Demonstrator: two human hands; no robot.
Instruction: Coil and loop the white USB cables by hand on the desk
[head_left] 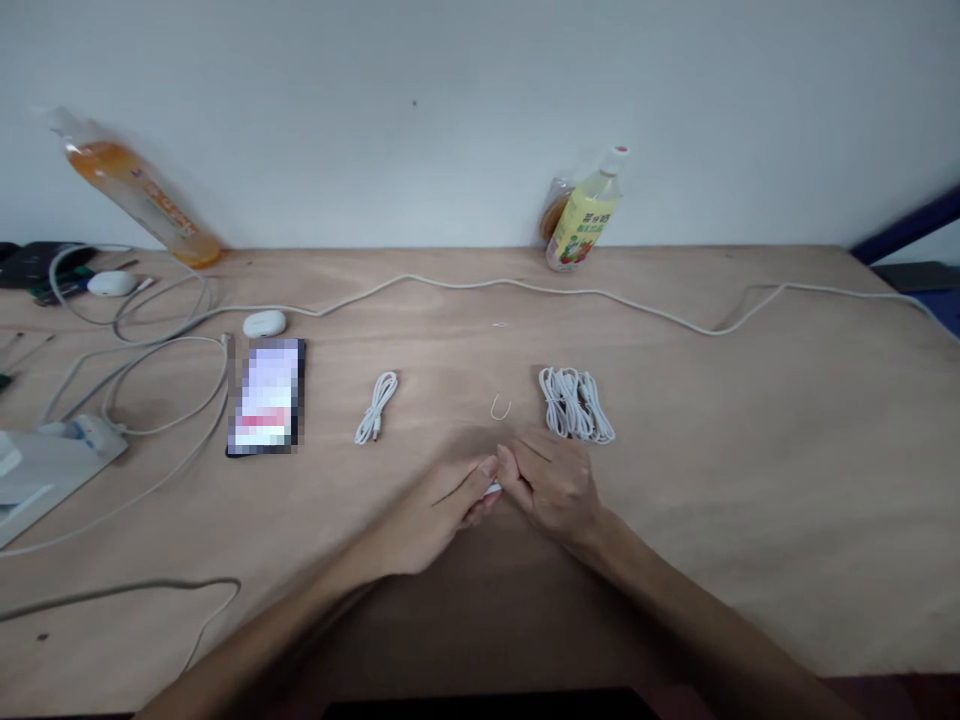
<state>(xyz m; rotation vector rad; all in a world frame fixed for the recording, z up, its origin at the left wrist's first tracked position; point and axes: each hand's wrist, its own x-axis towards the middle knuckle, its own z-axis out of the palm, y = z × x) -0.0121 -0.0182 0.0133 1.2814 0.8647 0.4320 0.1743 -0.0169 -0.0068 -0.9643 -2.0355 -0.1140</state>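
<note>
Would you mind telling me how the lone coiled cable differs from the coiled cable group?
The lone coiled cable is one narrow bundle; the cable group is several, side by side, and wider. The lone coiled cable's far end leans right, the cable group's left. Both are white and lie on the table.

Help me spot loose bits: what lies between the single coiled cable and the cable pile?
In the head view, one thin, pale U-shaped piece lies between the single coiled cable and cable pile.
</note>
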